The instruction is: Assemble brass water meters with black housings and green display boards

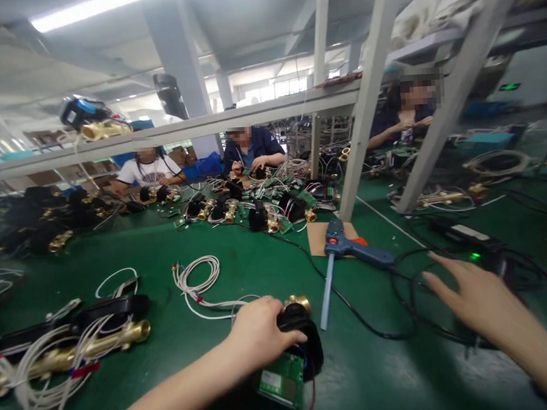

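In the head view my left hand [257, 331] is wrapped round a brass-fitted meter with a black housing [314, 343], near the front of the bench. The meter's brass end [299, 301] sticks out behind my fingers. A green circuit board [282, 379] on wires hangs out of the housing towards me. A coiled white cable [204, 276] lies just beyond my left hand. My right hand [477, 292] is stretched out over black cords at the right, its fingers apart and nothing in them. Between the hands lies a blue glue gun [356, 246] with a glue stick [327, 294] pointing towards me.
Brass meters with bundled cables [70, 350] lie at the left. Several more meters and boards [255, 209] are heaped across the back of the green bench [166, 247]. Grey rack posts [360, 115] rise at the right, near a black power adapter [467, 231]. Co-workers sit opposite.
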Demonstrator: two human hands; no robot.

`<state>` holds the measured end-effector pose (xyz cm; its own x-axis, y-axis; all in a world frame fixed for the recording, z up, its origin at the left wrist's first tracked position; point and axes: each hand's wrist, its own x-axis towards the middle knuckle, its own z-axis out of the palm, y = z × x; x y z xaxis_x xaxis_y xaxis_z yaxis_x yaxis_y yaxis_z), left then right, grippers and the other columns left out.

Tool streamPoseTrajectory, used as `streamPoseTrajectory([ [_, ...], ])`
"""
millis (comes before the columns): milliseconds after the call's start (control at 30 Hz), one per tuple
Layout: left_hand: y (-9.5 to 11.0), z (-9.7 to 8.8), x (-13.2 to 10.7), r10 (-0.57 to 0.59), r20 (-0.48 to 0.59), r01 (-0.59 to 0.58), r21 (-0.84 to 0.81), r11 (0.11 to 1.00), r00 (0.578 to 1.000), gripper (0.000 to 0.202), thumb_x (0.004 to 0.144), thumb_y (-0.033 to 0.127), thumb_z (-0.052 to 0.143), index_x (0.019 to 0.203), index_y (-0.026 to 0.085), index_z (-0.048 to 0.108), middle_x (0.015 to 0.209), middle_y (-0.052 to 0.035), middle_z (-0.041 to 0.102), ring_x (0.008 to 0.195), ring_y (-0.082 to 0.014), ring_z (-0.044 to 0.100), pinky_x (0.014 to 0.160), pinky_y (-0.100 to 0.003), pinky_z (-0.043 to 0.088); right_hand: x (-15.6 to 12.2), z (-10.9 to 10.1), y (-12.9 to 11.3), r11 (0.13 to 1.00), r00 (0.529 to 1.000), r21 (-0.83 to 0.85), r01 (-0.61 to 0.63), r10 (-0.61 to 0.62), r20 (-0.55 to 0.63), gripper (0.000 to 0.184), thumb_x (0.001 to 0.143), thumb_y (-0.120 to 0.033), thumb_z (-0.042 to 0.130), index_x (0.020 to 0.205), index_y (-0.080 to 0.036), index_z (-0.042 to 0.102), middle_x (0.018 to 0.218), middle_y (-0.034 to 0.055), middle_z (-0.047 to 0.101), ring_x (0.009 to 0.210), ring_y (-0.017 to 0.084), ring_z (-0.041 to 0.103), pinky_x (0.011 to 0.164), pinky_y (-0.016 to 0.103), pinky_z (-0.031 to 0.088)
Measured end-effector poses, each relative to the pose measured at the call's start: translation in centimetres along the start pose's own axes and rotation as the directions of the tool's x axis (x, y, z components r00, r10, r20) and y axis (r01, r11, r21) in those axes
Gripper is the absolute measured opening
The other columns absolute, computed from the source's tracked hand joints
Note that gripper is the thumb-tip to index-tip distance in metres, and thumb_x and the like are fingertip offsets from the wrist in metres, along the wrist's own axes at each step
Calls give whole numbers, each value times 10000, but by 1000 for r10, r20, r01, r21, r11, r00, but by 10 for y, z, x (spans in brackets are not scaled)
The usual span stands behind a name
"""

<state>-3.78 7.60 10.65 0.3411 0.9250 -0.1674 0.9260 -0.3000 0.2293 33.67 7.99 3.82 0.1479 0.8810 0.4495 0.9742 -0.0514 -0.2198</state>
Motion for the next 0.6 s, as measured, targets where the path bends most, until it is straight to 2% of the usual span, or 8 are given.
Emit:
streamPoseTrajectory([
  [100,-8,-6,3,69,6,-67,-147,987,998,484,702,566,676,1004,188,668,978,-77,678,914,-258,620,784,-344,470,24,-3,-59,976,972,161,148,-174,160,453,857,-405,385,1144,-138,613,1133,169,650,1049,299,607,954,451,461],
  [200,-37,-12,-3,99,-84,-121,-324,938,992,432,771,470,623,1117,211,630,1117,-65,650,1023,-231,590,900,-339,455,50,-2,-110,930,906,262,259,-328,268,447,835,-419,425,1131,-161,637,1158,131,653,1094,284,594,980,444,452],
  [267,-66,-9,-6,-5,-205,-78,-392,917,979,366,830,409,529,1116,202,624,1142,-73,640,1030,-216,584,921,-336,454,72,2,-146,891,845,308,334,-428,321,430,843,-408,434,1131,-167,644,1161,119,655,1099,276,594,977,428,457],
  [333,-96,0,-6,-147,-324,-13,-443,896,934,341,867,381,439,1080,197,631,1109,-81,649,973,-210,599,894,-343,475,95,13,-192,837,754,356,415,-536,379,409,864,-372,436,1150,-163,639,1169,114,652,1095,266,596,972,407,460],
  [400,-125,14,-2,-259,-413,35,-477,878,873,355,890,378,378,1058,195,632,1061,-92,660,935,-217,611,872,-360,491,116,32,-246,781,659,390,488,-623,422,373,880,-313,454,1166,-153,634,1179,112,645,1093,252,594,976,378,451],
  [467,-148,31,5,-300,-461,51,-479,877,835,376,906,386,344,1066,204,631,1016,-103,668,929,-229,623,854,-369,506,136,60,-304,744,600,385,546,-668,441,322,873,-250,509,1145,-146,645,1165,113,650,1085,238,596,975,345,447],
  [533,-164,47,13,-279,-487,44,-439,897,828,392,913,400,327,1097,229,628,1025,-117,668,956,-244,631,851,-372,518,155,95,-356,732,580,346,587,-678,452,275,865,-204,565,1115,-129,651,1136,126,655,1072,232,600,965,347,452],
  [600,-172,60,22,-241,-514,50,-358,932,823,381,902,395,334,1106,272,631,1042,-130,666,998,-274,629,864,-395,522,174,130,-399,739,590,292,607,-665,458,242,882,-213,589,1106,-130,632,1135,117,640,1061,226,597,948,395,463],
])
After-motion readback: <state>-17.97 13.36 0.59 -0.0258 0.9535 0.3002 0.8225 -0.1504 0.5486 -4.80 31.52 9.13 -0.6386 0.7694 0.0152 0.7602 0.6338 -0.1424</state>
